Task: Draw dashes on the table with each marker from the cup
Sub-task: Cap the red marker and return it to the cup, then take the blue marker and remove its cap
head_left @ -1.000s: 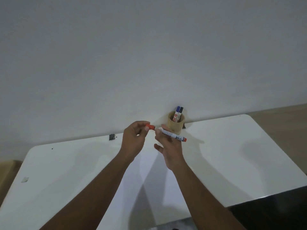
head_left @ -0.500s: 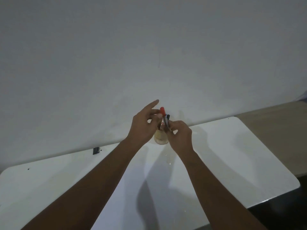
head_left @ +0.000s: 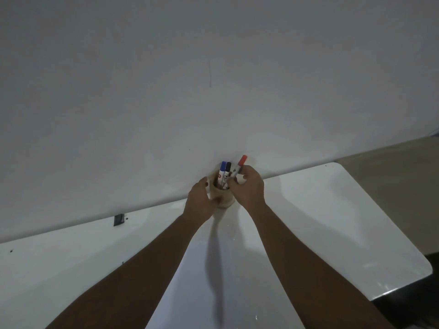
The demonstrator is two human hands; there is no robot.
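A tan cup (head_left: pixel 224 200) stands at the far edge of the white table (head_left: pixel 332 222), against the wall. My left hand (head_left: pixel 198 200) is wrapped around the cup's left side. A blue-capped marker (head_left: pixel 222 170) and a black-capped marker (head_left: pixel 227 171) stand upright inside the cup. My right hand (head_left: pixel 249 187) grips a red-capped marker (head_left: pixel 240 165) by its barrel, cap up, at the cup's right rim. The red marker's lower end is hidden behind my fingers.
A grey wall rises directly behind the table. A small dark clip (head_left: pixel 118 219) sits on the table's far edge to the left. The table's rounded right corner (head_left: pixel 425 271) borders a tan floor and a dark area below.
The capped red marker was brought from in front of the cup to its rim. My left hand let go of the cap end and dropped onto the cup's side.
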